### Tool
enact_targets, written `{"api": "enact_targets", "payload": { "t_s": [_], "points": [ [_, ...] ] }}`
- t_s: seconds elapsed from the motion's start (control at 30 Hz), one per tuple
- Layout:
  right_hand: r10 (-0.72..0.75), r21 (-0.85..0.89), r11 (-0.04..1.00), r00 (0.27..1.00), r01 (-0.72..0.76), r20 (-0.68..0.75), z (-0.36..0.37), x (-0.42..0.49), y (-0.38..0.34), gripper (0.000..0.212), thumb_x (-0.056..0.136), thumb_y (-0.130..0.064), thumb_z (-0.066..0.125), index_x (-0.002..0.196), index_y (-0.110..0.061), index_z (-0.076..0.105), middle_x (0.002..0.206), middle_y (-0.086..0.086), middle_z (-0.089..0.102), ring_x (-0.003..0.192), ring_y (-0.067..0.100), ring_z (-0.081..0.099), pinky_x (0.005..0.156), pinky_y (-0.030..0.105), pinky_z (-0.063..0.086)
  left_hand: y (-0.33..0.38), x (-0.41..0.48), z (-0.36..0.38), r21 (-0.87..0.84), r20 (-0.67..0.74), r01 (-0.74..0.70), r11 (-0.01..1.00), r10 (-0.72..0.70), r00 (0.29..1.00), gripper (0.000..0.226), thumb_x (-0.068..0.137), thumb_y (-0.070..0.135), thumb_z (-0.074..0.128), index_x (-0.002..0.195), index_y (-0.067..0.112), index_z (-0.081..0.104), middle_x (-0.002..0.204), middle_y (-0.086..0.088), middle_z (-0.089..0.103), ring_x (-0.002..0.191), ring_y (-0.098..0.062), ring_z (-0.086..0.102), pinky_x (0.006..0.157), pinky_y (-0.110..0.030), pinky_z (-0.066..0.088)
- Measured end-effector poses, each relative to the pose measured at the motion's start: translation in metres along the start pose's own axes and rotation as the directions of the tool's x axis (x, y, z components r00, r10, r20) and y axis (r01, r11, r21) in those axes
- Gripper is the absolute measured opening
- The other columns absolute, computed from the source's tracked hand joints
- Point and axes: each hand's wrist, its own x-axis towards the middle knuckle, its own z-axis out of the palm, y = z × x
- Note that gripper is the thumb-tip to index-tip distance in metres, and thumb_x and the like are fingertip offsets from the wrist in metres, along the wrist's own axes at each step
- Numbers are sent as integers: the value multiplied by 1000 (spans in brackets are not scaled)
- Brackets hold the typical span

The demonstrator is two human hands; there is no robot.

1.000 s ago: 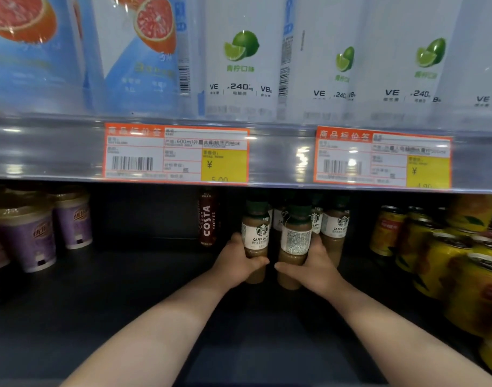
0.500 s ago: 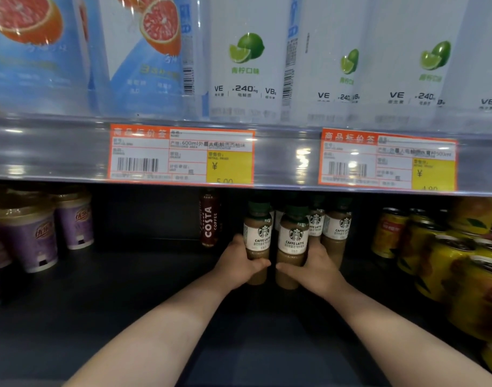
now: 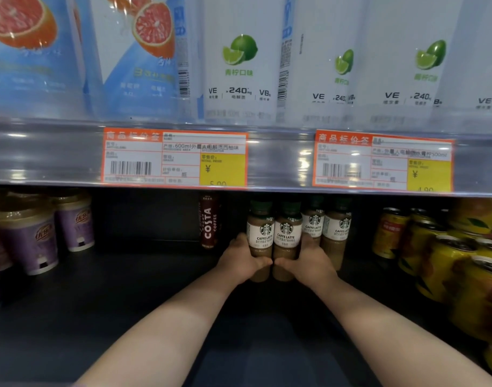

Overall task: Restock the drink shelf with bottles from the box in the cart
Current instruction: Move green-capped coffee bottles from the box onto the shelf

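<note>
Fingers [image 3: 240, 238] of left hand [image 3: 239, 262], right hand [image 3: 309, 265] grip coffee-filled bottles [image 3: 286, 233].

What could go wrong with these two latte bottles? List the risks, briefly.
1. The left hand and right hand each grip one of the front latte bottles; pushing them back could topple the rear latte bottles right behind.
2. The Costa bottle stands alone near the left hand; a careless withdrawal might knock it over.

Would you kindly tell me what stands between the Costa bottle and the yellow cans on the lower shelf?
In the head view, latte bottles stand there, the front two gripped by the left hand and the right hand.
</note>
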Motion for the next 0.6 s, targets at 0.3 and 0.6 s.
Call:
{"api": "enact_targets", "payload": {
  "t_s": [0.3,0.6],
  "points": [
    [15,-6,1000,1000,-15,17,-4,-8,-8,76,76,-33,75,138,-19,32,133,6,51,121,25,51,95,34,44,2,0,4,31,-15,38,999,-37,999,71,75,31,76,130,8,37,130,-13,48,118,-27,51,97,-39,45],
    [-74,-110,991,997,72,-15,-19,-30,-9,81,77,-37,73,140,-17,26,142,11,36,125,33,44,100,42,42,-5,-24,-4,75,-17,48,996,-47,999,78,77,43,71,139,15,32,137,-12,44,123,-27,47,100,-39,43]
  ]
}}
